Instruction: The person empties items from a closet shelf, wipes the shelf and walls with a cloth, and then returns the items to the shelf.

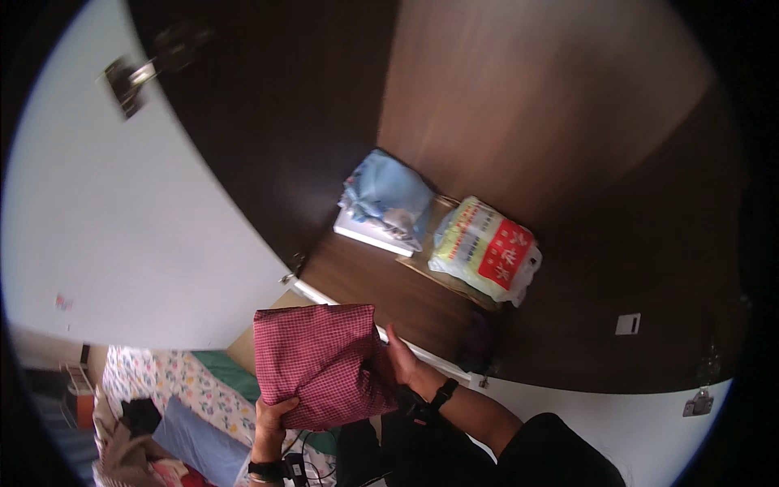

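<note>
A folded red checked cloth, perhaps a shirt (322, 362), is held between my two hands in front of an open wardrobe. My left hand (272, 420) grips its lower left corner, the thumb lying on top. Along the right edge, my right hand (401, 359) supports the bundle with the thumb raised; its other fingers are partly hidden. Beyond the cloth lies the brown wooden wardrobe floor (365, 274). On it, a blue plastic bag (389, 189) rests on a white box (371, 234). Beside these lies a filled plastic bag (484, 251) with printed writing, on a flat brown item.
White wardrobe doors with metal hinges stand open at left (158, 231) and lower right (566, 414). A dark purple item (478, 341) lies in the shaded wardrobe corner. Behind my left hand is a bed with a floral sheet (152, 377), a blue pillow (198, 438) and heaped clothes (125, 453).
</note>
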{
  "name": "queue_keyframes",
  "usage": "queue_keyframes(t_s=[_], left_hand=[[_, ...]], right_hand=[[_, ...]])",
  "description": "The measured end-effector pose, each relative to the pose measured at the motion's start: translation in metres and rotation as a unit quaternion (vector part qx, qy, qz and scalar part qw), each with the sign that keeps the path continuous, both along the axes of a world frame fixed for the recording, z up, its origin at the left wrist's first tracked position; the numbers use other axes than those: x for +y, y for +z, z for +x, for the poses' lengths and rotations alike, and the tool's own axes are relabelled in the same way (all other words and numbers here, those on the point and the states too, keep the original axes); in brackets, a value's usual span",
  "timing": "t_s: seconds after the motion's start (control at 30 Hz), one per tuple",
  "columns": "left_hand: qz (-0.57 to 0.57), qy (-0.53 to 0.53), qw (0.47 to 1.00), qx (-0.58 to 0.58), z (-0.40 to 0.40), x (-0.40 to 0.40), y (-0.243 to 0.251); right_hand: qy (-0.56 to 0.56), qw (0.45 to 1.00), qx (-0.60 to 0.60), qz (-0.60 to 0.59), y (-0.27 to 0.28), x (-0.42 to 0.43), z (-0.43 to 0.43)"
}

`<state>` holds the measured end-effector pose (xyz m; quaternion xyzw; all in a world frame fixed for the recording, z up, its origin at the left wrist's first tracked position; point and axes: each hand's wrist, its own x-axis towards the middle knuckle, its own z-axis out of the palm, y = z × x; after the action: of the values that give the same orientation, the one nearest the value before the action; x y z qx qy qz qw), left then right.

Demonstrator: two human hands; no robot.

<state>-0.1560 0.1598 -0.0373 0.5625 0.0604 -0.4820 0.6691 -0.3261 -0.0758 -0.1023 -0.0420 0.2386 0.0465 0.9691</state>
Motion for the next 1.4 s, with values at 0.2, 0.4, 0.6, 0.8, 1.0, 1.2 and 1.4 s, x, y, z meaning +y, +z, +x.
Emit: queue_keyframes(t_s=[0.2, 0.4, 0.6, 0.8, 1.0, 1.2, 1.4], left_hand=[[-0.009, -0.120, 0.992, -0.028, -0.025, -0.096, -0.014], [-0.040, -0.133, 0.989, 0.051, -0.029, -0.144, -0.042], [-0.015, -0.117, 0.993, 0.008, -0.012, -0.161, -0.035], [0.018, -0.020, 0.999, 0.026, 0.011, -0.129, -0.049], [0.058, 0.068, 0.995, 0.041, 0.008, -0.099, -0.034], [0.064, 0.149, 0.984, 0.071, -0.001, -0.068, -0.052], [0.103, 0.283, 0.953, 0.040, -0.007, 0.059, -0.037]], right_hand=[[0.033, 0.955, 0.124, -0.268, -0.013, -0.045, -0.054], [-0.128, 0.955, 0.208, -0.166, -0.028, -0.094, -0.085], [-0.337, 0.862, 0.226, -0.303, -0.018, -0.169, -0.113], [-0.340, 0.858, 0.248, -0.297, -0.010, -0.248, -0.085], [-0.320, 0.883, 0.110, -0.325, -0.037, -0.342, -0.008], [-0.152, 0.291, 0.422, -0.845, -0.144, -0.403, 0.051], [0.133, 0.263, 0.192, -0.936, -0.154, -0.276, 0.175]])
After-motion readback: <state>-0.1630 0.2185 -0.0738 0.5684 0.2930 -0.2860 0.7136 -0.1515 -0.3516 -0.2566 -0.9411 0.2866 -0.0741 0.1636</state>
